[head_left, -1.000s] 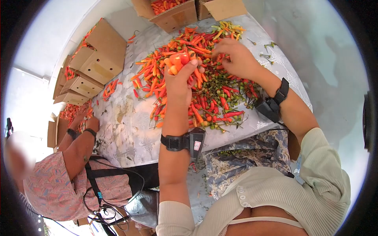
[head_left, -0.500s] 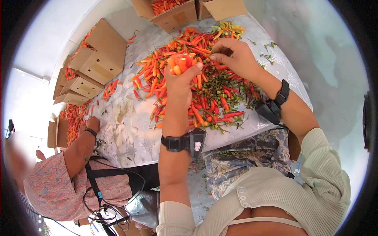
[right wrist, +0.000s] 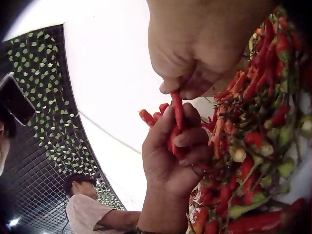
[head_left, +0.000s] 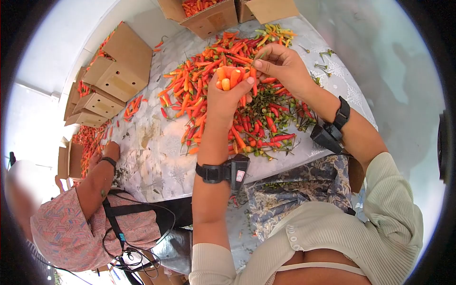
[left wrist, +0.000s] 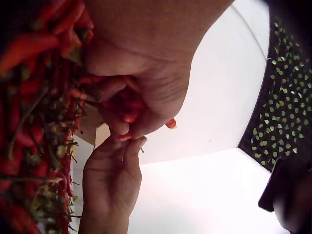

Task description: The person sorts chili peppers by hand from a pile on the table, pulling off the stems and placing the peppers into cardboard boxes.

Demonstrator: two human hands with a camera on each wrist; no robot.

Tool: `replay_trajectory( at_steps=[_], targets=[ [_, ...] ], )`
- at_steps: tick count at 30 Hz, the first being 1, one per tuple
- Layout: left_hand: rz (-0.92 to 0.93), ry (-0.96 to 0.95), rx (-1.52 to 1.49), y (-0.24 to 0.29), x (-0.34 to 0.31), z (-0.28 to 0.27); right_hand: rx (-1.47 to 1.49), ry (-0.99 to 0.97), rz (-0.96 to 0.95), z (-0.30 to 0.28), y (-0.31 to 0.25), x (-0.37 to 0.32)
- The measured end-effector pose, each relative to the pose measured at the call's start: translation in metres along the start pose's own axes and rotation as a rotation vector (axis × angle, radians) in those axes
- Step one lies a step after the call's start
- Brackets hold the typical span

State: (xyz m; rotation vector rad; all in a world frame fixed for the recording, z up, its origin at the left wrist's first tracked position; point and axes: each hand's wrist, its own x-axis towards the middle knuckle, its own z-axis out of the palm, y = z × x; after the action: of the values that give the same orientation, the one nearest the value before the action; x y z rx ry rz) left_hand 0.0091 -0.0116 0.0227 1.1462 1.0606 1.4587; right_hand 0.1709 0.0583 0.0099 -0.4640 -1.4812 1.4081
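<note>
My left hand (head_left: 222, 102) holds a bunch of orange and red chilli peppers (head_left: 228, 80), their blunt ends showing above the thumb. One red chilli (right wrist: 177, 111) stands up between the left thumb and fingers. Its upper end is pinched by the thumb and fingers of my right hand (head_left: 289, 71), so the two hands meet at this chilli. A thin stem (left wrist: 142, 149) pokes out by the right thumb in the left wrist view. Below both hands spreads a heap of chillies (head_left: 242, 126), many with green stems. The left palm hides most of the bunch.
Cardboard boxes (head_left: 118, 78) of chillies stand at the left, with another box (head_left: 211, 26) at the back. Yellow chillies (head_left: 275, 34) lie at the heap's far edge, loose stems (head_left: 323, 69) to the right. Another person (head_left: 80, 225) works at the table's left side.
My left hand has shifted right with its bunch, towards the right hand. The right hand has come from over the heap to pinch a chilli at the left hand's fingertips.
</note>
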Motion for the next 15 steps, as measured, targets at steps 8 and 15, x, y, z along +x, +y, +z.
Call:
replay_trajectory(
  at_steps=[8,15],
  targets=[
    [0.015,0.006,0.076,-0.0024,-0.0005,0.0035,-0.124,-0.041,-0.104,-0.0038,0.0092,0.0026],
    [0.047,0.015,0.089,-0.0027,-0.0008,0.0061,-0.236,0.021,-0.058,-0.0024,0.0067,0.0016]
  ],
)
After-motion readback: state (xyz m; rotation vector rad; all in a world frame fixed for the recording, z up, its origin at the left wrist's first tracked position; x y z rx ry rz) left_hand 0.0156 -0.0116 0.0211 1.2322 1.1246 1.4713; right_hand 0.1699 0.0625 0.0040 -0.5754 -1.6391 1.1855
